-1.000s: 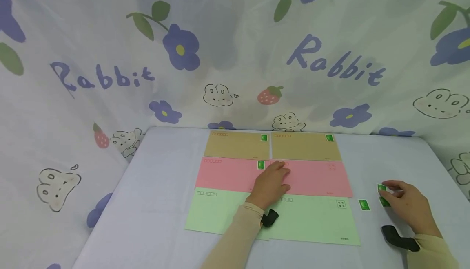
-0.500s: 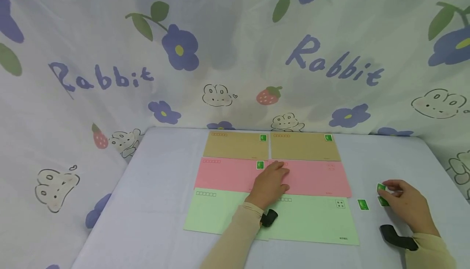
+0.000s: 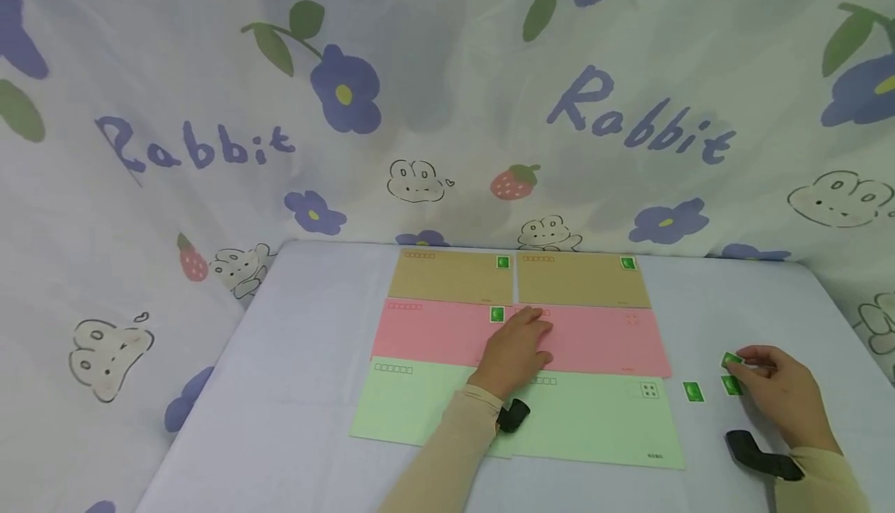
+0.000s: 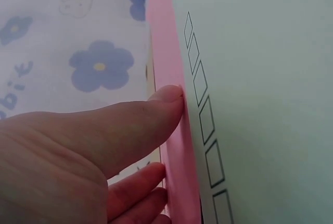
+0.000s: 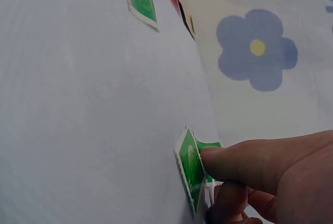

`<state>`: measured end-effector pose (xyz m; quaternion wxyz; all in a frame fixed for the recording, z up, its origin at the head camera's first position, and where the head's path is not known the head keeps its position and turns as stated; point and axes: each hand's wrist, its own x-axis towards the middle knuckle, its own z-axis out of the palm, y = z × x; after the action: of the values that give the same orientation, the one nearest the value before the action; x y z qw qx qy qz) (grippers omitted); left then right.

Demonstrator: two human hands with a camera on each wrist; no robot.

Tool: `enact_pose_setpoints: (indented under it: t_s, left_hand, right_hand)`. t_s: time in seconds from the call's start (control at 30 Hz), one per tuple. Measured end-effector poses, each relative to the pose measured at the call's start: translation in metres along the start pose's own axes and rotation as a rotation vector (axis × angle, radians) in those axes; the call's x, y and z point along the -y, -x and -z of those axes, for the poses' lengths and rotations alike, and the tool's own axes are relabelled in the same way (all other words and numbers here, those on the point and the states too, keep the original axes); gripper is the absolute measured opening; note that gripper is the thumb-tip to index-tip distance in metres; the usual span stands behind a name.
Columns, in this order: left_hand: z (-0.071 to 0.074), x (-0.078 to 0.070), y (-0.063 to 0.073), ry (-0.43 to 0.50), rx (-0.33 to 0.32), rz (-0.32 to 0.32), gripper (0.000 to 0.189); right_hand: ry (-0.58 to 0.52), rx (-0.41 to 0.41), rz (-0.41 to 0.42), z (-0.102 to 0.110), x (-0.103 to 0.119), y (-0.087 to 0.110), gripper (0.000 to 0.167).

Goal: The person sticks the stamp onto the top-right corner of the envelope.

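My left hand point(image 3: 513, 350) rests with extended fingers on the right-hand pink envelope point(image 3: 601, 338). In the left wrist view, its thumb point(image 4: 156, 120) lies over the pink envelope point(image 4: 182, 182), beside the edge of a pale green envelope point(image 4: 281, 104). To the right of the envelopes, my right hand point(image 3: 786, 392) pinches a green stamp point(image 3: 730, 360) between thumb and fingers. A second green stamp point(image 3: 732, 385) is just below the thumb, and a third loose stamp point(image 3: 693, 392) lies to its left. The right wrist view shows the pinched stamp point(image 5: 210, 146) partly hidden behind the second stamp point(image 5: 190, 166).
Two tan envelopes point(image 3: 454, 280) at the back and the left pink envelope point(image 3: 430, 334) each carry a green stamp at the upper right corner. Two green envelopes point(image 3: 594, 420) form the front row. The white table point(image 3: 280, 389) meets a printed cloth backdrop point(image 3: 433, 93).
The pinched stamp has turned and tilted in my right hand's fingertips, showing more of the second stamp below. My left hand has stayed still on the pink envelope.
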<state>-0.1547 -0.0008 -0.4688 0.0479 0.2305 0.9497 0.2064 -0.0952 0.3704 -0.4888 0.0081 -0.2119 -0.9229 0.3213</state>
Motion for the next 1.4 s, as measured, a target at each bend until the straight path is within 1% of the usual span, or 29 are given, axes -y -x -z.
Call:
enact_pose_setpoints:
  t_s: [0.13, 0.37, 0.53, 0.67, 0.9, 1.13, 1.4]
  left_hand:
    - [0.0, 0.0, 0.0, -0.004, -0.003, 0.002, 0.046]
    - [0.0, 0.0, 0.0, -0.013, -0.004, -0.001, 0.045]
    - [0.0, -0.001, -0.001, -0.016, 0.001, 0.007, 0.045]
    - [0.0, -0.001, 0.0, -0.015, 0.005, 0.012, 0.045]
    - [0.001, -0.001, 0.001, -0.007, 0.009, 0.01, 0.046]
    - [0.001, 0.0, 0.0, -0.01, 0.01, 0.015, 0.046]
    - [0.0, 0.0, -0.001, 0.001, 0.02, 0.022, 0.046]
  right_hand:
    - [0.004, -0.01, -0.008, -0.002, -0.001, -0.001, 0.043]
    - [-0.018, -0.015, -0.06, -0.005, -0.004, -0.004, 0.041]
    - [-0.042, -0.039, -0.063, -0.009, -0.009, -0.005, 0.039]
    - [-0.083, -0.064, -0.072, -0.009, -0.012, -0.005, 0.038]
    - [-0.168, -0.093, -0.137, -0.007, -0.014, -0.007, 0.038]
    - [-0.209, -0.102, -0.144, -0.005, -0.012, -0.007, 0.037]
    - [-0.301, -0.097, -0.191, -0.001, -0.004, -0.005, 0.025]
